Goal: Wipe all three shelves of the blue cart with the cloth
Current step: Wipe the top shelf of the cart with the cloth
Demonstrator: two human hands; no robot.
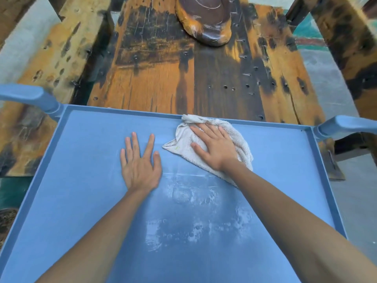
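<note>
Blue cart point(85, 160) top shelf: right hand point(214, 148) flat on cloth point(242, 144); left hand point(140, 162) spread flat, bare.

2 bare hands are in view, the left hand point(140, 167) and the right hand point(214, 147), each on 1 forearm; 5 fingers show on each hand, 10 in all; 1 white cloth point(238, 144) lies under the right hand; 1 blue cart point(322, 160) is visible, with only 1 shelf point(81, 180) of it in sight; 2 blue handles point(30, 97) stick out at its far corners; 1 worn wooden desk point(155, 78) stands beyond it, carrying 1 brown rounded object point(204, 21).
</note>
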